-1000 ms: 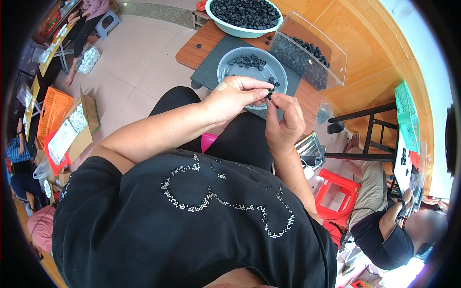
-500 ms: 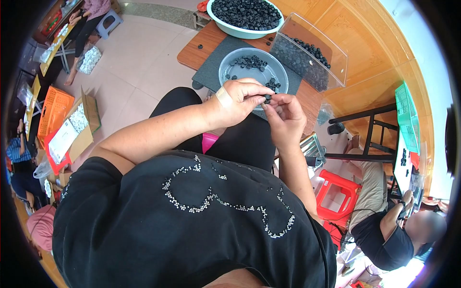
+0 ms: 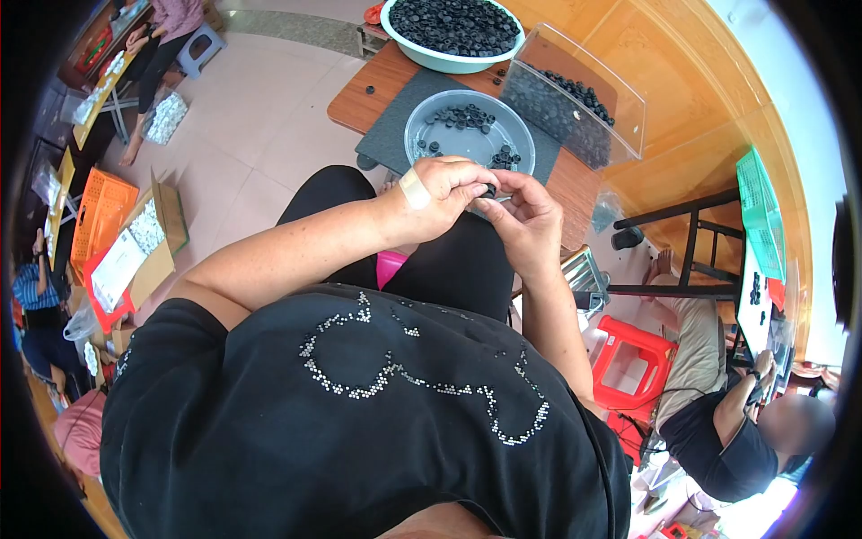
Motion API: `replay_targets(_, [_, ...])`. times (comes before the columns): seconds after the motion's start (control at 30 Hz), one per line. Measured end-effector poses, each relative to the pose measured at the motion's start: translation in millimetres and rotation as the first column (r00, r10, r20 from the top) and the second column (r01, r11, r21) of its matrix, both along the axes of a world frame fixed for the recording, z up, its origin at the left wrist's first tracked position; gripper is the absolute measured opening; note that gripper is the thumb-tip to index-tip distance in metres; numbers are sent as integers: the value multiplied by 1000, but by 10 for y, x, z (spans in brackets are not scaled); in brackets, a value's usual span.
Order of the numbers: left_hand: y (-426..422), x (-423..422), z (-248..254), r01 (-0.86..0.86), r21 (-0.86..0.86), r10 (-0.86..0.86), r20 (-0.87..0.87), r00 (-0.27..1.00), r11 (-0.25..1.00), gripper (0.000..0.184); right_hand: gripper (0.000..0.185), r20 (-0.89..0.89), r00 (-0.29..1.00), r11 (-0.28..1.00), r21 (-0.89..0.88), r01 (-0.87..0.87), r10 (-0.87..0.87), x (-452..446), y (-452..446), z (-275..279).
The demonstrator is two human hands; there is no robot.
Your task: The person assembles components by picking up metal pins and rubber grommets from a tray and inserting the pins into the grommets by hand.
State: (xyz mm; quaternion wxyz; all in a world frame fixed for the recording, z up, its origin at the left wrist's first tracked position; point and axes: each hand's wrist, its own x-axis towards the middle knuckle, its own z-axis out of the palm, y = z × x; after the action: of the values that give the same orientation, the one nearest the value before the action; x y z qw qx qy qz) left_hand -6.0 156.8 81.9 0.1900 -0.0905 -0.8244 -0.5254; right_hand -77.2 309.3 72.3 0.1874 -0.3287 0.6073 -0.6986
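A small black round part (image 3: 488,191) is pinched between the fingertips of both my hands, over my lap. My left hand (image 3: 442,194), with a plaster near its wrist, grips it from the left. From the right, the thumb and fingers of my right hand (image 3: 528,218) close on the same part. Just beyond my fingers is a grey round basin (image 3: 412,135), with several similar black parts (image 3: 462,118) spread over its bottom. Fingers hide much of the held part, so its exact kind cannot be made out.
A pale green basin (image 3: 449,63) heaped with black parts and a clear plastic box (image 3: 620,135) with more stand on the wooden table (image 3: 359,108). A red stool (image 3: 633,364) is at the right. A co-worker (image 3: 727,440) sits there; an open carton (image 3: 166,242) lies left.
Both hands have drawn slightly back toward my body and to the left, still holding the small black part, which now shows less between the fingers.
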Motion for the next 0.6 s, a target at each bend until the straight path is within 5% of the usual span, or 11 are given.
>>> replay_targets(0.17, [7,15,-45,26,87,-34,83,996,996,17,27,11,1000,1000,22,-18,18,-30,-1,-44])
replay_targets(0.27, [-12,18,-41,6,-41,-3,94,996,999,20,26,-1,1000,1000,20,-14,14,-37,-19,-69])
replay_targets(0.6, [59,97,-36,-79,-56,84,83,993,995,29,26,-45,999,1000,-24,-20,19,-16,-71,-108])
